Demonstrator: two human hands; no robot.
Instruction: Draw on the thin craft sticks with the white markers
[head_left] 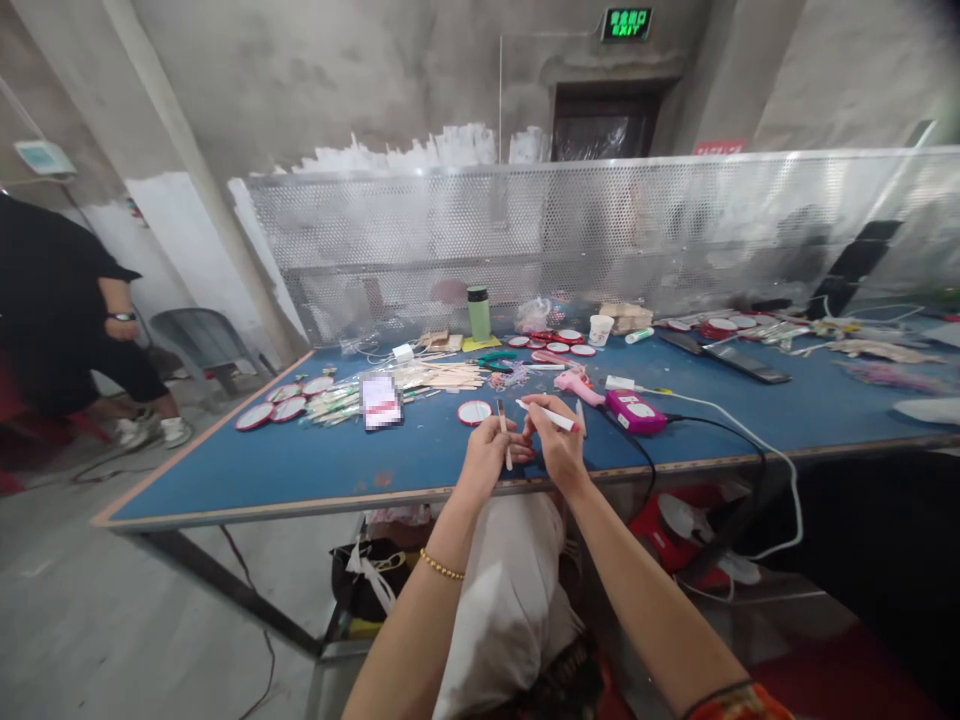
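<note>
Both hands over the near edge of a blue bench (300, 475), close together. Left hand (486, 447) pinches a thin wooden stick (504, 430), dark end pointing away from the body (gold bead bracelet (442, 565) on that wrist). Right hand (559, 448) closed around a white marker (561, 420) with a pinkish-red end; its pale tip sits just beside the stick's dark end, apart from it.

Just beyond the left hand: a round white disc (475, 412) with a red rim, flat on the bench. Right of the hands, a pink glue gun (577, 388) near a purple box (635, 412). Farther left, loose pale sticks (457, 375) lie in a spread, more red-rimmed discs (287, 409) past them. Green bottle (478, 314) and paper cup (600, 330) stand upright toward the back, before a perforated metal screen (450, 220). Another person (60, 290) stands at far left, off the bench.
</note>
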